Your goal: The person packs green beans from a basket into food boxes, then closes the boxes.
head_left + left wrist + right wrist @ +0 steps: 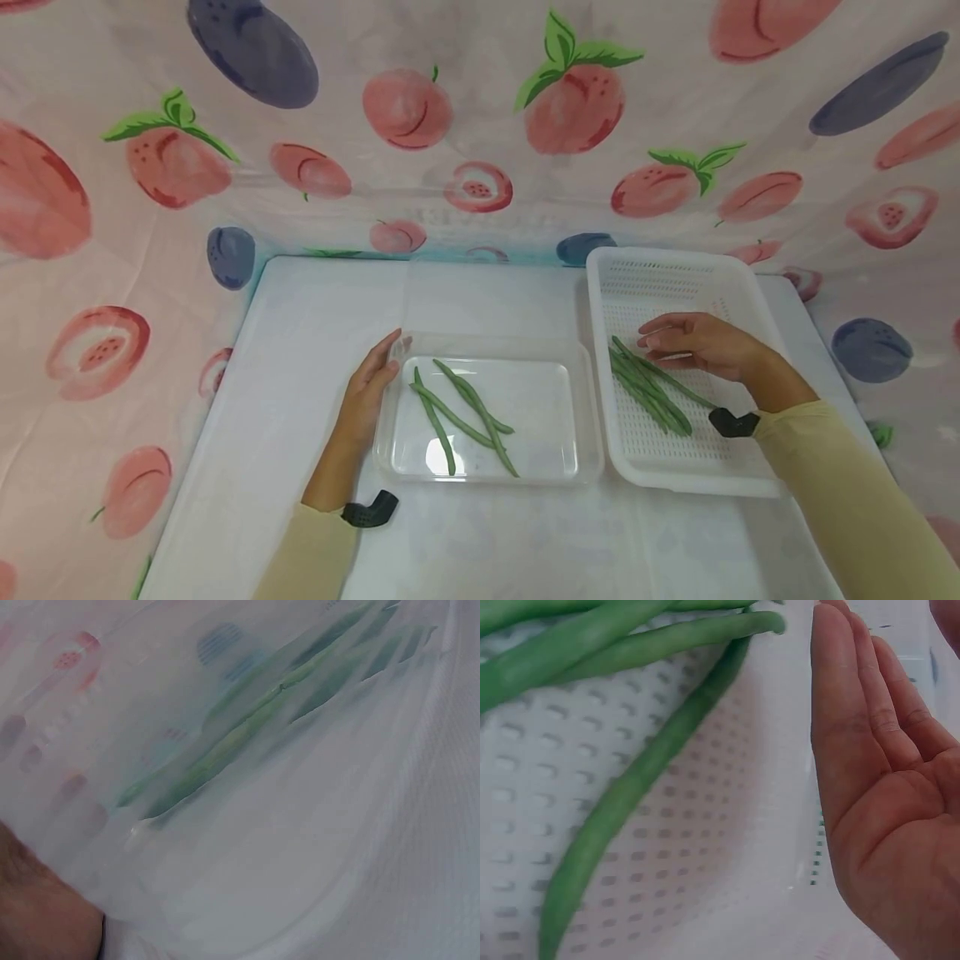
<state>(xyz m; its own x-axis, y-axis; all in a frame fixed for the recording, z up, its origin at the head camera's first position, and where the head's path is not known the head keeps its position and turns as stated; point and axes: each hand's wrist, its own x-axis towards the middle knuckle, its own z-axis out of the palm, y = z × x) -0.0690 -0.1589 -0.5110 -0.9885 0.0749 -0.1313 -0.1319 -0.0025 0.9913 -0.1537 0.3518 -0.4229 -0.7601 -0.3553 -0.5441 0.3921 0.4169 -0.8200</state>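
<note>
In the head view, a clear plastic container [487, 346] holds several green beans [463, 412], lying loosely crossed. My left hand [369, 379] grips its upper left corner, fingers along the outside and thumb at the rim. The left wrist view shows beans [217, 754] through the container's cloudy wall, with only part of the hand at the lower left. On the right, a white perforated basket [626, 467] holds a bundle of green beans [645, 392]. Above it hovers my right hand [701, 343], its fingers extended and nothing between them. One bean [641, 776] slants apart from the bundle in the right wrist view.
Container and basket stand side by side on a white-covered table [315, 308]. A fruit-printed cloth [480, 108] rises behind and along both sides. Each wrist wears a small black device, such as the one at the left cuff [370, 510].
</note>
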